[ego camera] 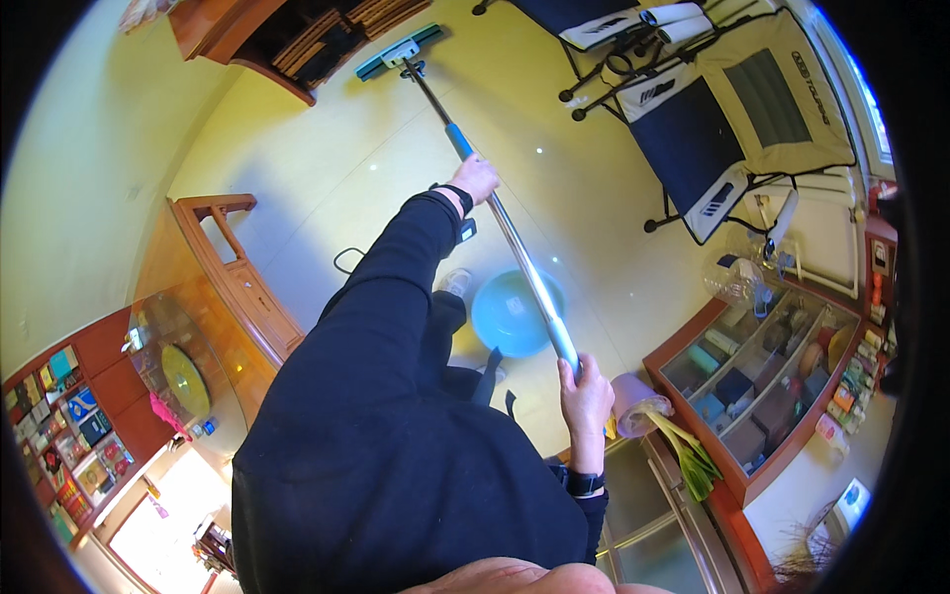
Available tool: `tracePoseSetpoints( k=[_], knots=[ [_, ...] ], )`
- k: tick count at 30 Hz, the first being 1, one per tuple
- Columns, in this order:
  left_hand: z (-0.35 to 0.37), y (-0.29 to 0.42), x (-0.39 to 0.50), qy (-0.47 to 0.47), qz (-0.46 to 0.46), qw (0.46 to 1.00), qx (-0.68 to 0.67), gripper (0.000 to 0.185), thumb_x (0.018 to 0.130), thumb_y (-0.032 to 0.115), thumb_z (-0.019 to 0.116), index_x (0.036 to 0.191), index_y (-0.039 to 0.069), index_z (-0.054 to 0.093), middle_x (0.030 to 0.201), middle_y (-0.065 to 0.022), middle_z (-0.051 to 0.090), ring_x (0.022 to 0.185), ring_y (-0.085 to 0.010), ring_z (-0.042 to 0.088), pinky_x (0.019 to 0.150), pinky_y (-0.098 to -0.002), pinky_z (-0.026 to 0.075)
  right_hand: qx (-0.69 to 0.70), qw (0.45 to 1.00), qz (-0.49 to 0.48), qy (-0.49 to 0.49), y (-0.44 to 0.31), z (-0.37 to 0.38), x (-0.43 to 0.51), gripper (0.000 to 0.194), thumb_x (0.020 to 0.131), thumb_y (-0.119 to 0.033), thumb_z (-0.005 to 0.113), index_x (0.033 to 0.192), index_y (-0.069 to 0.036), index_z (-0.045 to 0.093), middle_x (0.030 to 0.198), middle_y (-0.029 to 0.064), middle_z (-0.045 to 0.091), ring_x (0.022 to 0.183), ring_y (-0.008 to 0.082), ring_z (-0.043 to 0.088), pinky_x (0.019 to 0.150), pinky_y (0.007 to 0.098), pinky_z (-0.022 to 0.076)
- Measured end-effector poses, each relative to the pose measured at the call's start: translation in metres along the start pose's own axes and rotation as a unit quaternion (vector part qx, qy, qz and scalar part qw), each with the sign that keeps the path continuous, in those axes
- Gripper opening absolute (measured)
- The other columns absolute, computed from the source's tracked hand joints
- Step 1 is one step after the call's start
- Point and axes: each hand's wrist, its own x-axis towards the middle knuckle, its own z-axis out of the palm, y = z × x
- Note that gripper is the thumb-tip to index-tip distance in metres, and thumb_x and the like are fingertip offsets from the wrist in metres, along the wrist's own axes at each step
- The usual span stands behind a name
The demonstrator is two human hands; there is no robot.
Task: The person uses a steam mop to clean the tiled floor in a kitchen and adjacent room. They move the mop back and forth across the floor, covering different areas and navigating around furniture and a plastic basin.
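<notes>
A floor mop with a metal pole (523, 260) runs diagonally before me. My left hand (475, 178) is closed around the pole just below its blue upper sleeve. Lower down, my right hand (586, 393) grips the light blue end of the handle. The wide mop head (399, 52), blue-green and white, lies on the pale tiled floor at the far end, close to a wooden cabinet. Under the pole, near my feet, stands a light blue plastic basin (512, 321); a folded or printed mark shows on its bottom.
Folding camp chairs (690, 134) stand at the upper right. Clear plastic bottles (735, 278) and a glass-topped cabinet (757, 379) are on the right, with a potted plant (642, 407) beside them. A wooden chair (245, 275) and glass-topped table stand left. The wooden cabinet (237, 44) is at the upper left.
</notes>
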Motion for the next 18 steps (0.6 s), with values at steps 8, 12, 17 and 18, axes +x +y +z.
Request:
tracePoseSetpoints(
  k=[8, 12, 17, 18],
  knots=[
    [0.006, 0.092, -0.014, -0.011, 0.049, 0.999, 0.018, 0.009, 0.08, 0.021, 0.062, 0.081, 0.021, 0.071, 0.087, -0.0011, 0.068, 0.095, -0.0212, 0.065, 0.094, -0.0453, 0.041, 0.004, 0.999, 0.028, -0.023, 0.042, -0.018, -0.067, 0.024, 0.091, -0.029, 0.063, 0.107, -0.012, 0.062, 0.081, 0.0178, 0.067, 0.075, 0.0394, 0.065, 0.066, 0.0488, 0.0504],
    [0.019, 0.179, -0.04, 0.073, 0.103, 0.992, -0.01, 0.007, 0.075, 0.022, 0.064, 0.073, 0.02, 0.07, 0.075, -0.0003, 0.066, 0.087, -0.0208, 0.063, 0.082, -0.0391, 0.044, 0.023, 0.995, 0.092, -0.024, 0.088, -0.019, -0.139, 0.025, 0.091, -0.028, 0.064, 0.111, -0.013, 0.063, 0.082, 0.018, 0.067, 0.075, 0.039, 0.065, 0.067, 0.046, 0.051],
    [0.019, 0.308, -0.085, 0.043, 0.222, 0.972, -0.062, 0.003, 0.071, 0.023, 0.067, 0.069, 0.021, 0.069, 0.074, 0.0005, 0.065, 0.081, -0.0211, 0.062, 0.074, -0.0384, 0.044, 0.064, 0.973, 0.219, -0.018, 0.157, -0.013, -0.26, 0.028, 0.088, -0.031, 0.068, 0.11, -0.014, 0.066, 0.078, 0.0175, 0.067, 0.074, 0.038, 0.066, 0.067, 0.0446, 0.0512],
    [0.018, 0.336, -0.096, 0.036, 0.244, 0.966, -0.073, 0.003, 0.07, 0.023, 0.068, 0.068, 0.021, 0.069, 0.073, 0.0008, 0.065, 0.08, -0.021, 0.062, 0.074, -0.0384, 0.044, 0.073, 0.966, 0.247, -0.015, 0.174, -0.01, -0.286, 0.029, 0.087, -0.032, 0.07, 0.11, -0.015, 0.067, 0.076, 0.0172, 0.067, 0.073, 0.038, 0.066, 0.066, 0.045, 0.0511]
  ],
)
